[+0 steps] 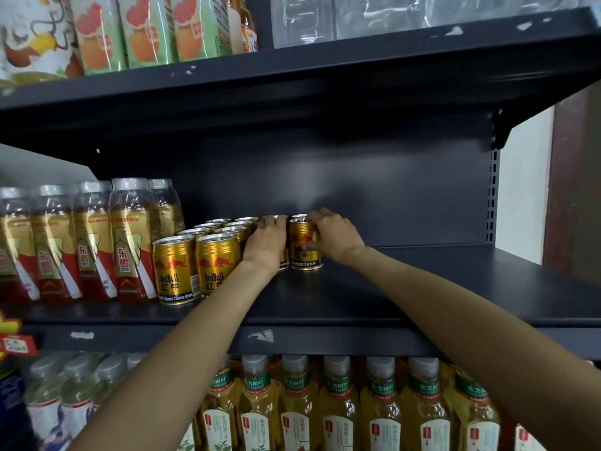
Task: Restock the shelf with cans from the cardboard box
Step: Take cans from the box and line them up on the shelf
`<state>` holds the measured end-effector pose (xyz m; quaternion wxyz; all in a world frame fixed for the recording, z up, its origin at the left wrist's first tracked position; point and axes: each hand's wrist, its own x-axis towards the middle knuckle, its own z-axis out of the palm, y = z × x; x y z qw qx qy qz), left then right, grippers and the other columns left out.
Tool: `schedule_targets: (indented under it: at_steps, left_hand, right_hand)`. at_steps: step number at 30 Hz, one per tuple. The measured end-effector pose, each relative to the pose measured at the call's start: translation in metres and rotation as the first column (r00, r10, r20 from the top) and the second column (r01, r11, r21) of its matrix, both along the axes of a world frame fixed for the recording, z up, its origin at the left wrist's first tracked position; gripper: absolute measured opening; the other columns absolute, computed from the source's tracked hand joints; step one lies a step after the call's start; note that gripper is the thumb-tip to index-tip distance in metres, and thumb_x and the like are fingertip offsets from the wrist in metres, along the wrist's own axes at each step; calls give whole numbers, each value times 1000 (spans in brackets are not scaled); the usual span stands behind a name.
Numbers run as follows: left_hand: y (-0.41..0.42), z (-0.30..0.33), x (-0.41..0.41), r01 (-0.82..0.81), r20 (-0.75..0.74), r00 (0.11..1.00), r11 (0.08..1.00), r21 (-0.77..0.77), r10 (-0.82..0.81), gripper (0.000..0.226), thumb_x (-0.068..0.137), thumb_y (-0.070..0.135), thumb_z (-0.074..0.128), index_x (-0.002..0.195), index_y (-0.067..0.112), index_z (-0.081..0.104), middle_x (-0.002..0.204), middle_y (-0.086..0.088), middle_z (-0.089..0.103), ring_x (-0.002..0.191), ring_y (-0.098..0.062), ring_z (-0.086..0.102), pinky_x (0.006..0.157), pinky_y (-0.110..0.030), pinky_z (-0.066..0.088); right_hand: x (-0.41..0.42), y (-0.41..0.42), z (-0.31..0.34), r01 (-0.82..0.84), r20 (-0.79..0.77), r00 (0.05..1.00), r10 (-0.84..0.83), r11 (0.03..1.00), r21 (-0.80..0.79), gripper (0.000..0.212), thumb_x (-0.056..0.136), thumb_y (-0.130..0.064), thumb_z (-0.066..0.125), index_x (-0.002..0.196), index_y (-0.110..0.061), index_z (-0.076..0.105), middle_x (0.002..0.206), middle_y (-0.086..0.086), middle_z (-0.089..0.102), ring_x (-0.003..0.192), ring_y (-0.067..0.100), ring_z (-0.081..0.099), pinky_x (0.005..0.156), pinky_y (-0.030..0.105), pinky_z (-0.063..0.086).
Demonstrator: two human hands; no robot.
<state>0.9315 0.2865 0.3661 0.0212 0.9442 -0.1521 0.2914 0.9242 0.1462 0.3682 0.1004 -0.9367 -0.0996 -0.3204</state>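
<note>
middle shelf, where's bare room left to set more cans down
Bare room: the dark middle shelf right of the gold can in the right hand, out to the shelf's right end. The strip before the left hand is free too. Crowded: the can rows and tea bottles on the left.

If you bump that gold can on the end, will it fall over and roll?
Probably not easily: the gold can stands upright on the flat shelf, and the right hand grips it. It looks short and wide. Tipped on its round side, it likely would roll.
</note>
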Motion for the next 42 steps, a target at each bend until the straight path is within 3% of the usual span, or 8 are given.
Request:
schedule_targets:
  at_steps: [5, 9, 18, 21, 24, 30, 35, 42]
  left_hand:
    - [5, -4, -10, 103, -2, 995, 989, -103, -103, 72, 87, 13, 61, 146, 5, 19, 147, -17, 30, 140, -31, 24, 110, -35, 29]
    - [11, -3, -55, 290, 163, 951, 939, -187, -262, 50, 89, 24, 58, 136, 12, 44, 132, -10, 52, 124, -26, 45, 100, -34, 38]
    - [29, -82, -175, 593, 555, 755, 724, -351, -349, 17, 87, 31, 56, 90, 19, 68, 78, 20, 62, 80, 1, 57, 88, -26, 38]
    - [36, -132, -210, 623, 441, 782, 536, -570, -440, 18, 87, 29, 55, 88, 15, 67, 76, 13, 66, 76, -1, 62, 78, -18, 47]
    - [51, -182, -243, 387, 133, 826, 380, -840, -547, 17, 84, 32, 57, 91, 19, 66, 81, 8, 69, 80, -8, 66, 73, -22, 53]
    - [99, -279, -285, -15, -417, 797, 677, -736, -436, 10, 88, 23, 63, 96, 27, 66, 86, 18, 67, 83, 5, 61, 75, -14, 46]
    - [137, -351, -333, -38, -593, 742, 863, -504, -313, 18, 87, 21, 63, 104, 24, 65, 96, 13, 68, 89, 3, 60, 77, -11, 45]
    - [175, -432, -377, -79, -736, 639, 932, -353, -224, 63, 68, 28, 79, 125, 19, 51, 128, -1, 48, 117, -19, 47, 84, -23, 36]
  right_hand:
    - [-11, -7, 9, -85, -29, 996, 88, 991, 103, 60, 81, -35, 69, 133, -17, 45, 133, 7, 49, 122, 26, 48, 98, 39, 42]
    - [-54, -11, 11, -212, 109, 975, 194, 958, 192, 43, 84, -30, 66, 123, -16, 55, 124, 4, 59, 115, 22, 54, 98, 39, 45]
    - [-205, 3, -83, -291, 488, 861, 146, 927, 236, 13, 90, -23, 57, 98, -14, 63, 80, -3, 67, 70, 9, 62, 59, 34, 53]
    - [-245, 7, -144, -277, 445, 886, 134, 920, 276, 16, 91, -24, 54, 96, -13, 64, 76, -4, 66, 62, 7, 57, 51, 31, 49]
    - [-280, 6, -208, -272, 190, 960, 205, 845, 461, 13, 91, -24, 56, 100, -16, 63, 81, -5, 67, 64, 8, 60, 54, 32, 50]
    - [-329, 5, -315, -58, -296, 921, 254, 840, 539, 14, 88, -19, 62, 102, -19, 64, 91, -3, 70, 74, 12, 64, 64, 38, 54]
    - [-361, 26, -380, -11, -557, 791, 253, 916, 401, 19, 81, -26, 58, 99, -18, 61, 93, 5, 69, 83, 31, 65, 64, 44, 53]
    - [-395, 80, -424, -97, -729, 648, 221, 973, 209, 55, 81, -44, 64, 128, -20, 50, 125, 4, 55, 119, 29, 50, 92, 41, 41]
